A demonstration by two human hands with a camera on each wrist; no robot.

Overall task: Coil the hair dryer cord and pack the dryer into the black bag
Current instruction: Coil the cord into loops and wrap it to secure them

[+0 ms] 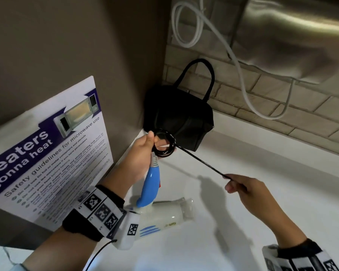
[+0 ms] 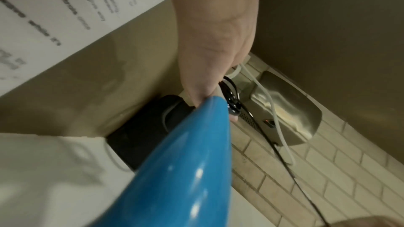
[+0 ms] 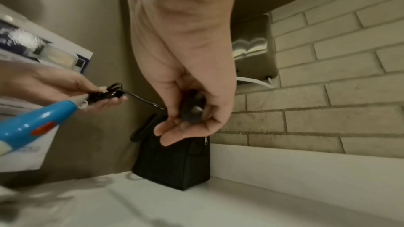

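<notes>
My left hand grips several small loops of black cord just above the blue handle of the hair dryer; the dryer's white body hangs below my wrist, over the counter. From the loops a straight stretch of cord runs down-right to my right hand, which holds the black plug in curled fingers. The black bag with its handle upright stands in the back corner, just behind the coil. In the left wrist view the blue handle fills the foreground.
A microwave safety poster leans against the left wall. A steel wall unit with a white cable hangs over the brick backsplash. The white counter stretches right and forward below my hands.
</notes>
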